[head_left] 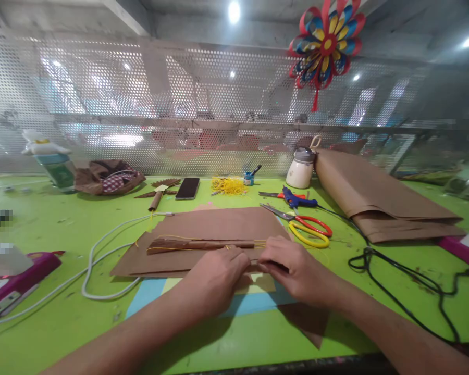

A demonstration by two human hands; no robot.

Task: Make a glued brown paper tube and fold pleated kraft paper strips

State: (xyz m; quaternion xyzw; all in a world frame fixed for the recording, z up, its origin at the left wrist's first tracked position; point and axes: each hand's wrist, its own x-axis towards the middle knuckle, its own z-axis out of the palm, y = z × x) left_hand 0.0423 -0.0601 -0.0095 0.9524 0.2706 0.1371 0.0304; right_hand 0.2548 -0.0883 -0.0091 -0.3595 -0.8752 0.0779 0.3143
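Note:
A sheet of brown paper (214, 226) lies flat in the middle of the green table (54, 312). On it rests a dark brown rolled strip (199, 244) with thin yellow threads (164, 249) running along it. My left hand (214, 278) presses on the near edge of the sheet, fingers curled down at the strip's right end. My right hand (293, 268) sits beside it, fingers pinched on the folded paper edge. Both hands touch the paper and nearly touch each other.
Scissors with red and yellow handles (308, 229) and a blue glue gun (297, 199) lie right of the sheet, its black cord (398, 271) looping to the right. More folded brown paper (375, 195), a white jar (300, 167), a phone (187, 188), yellow thread (229, 185) and a white cable (101, 260) surround it.

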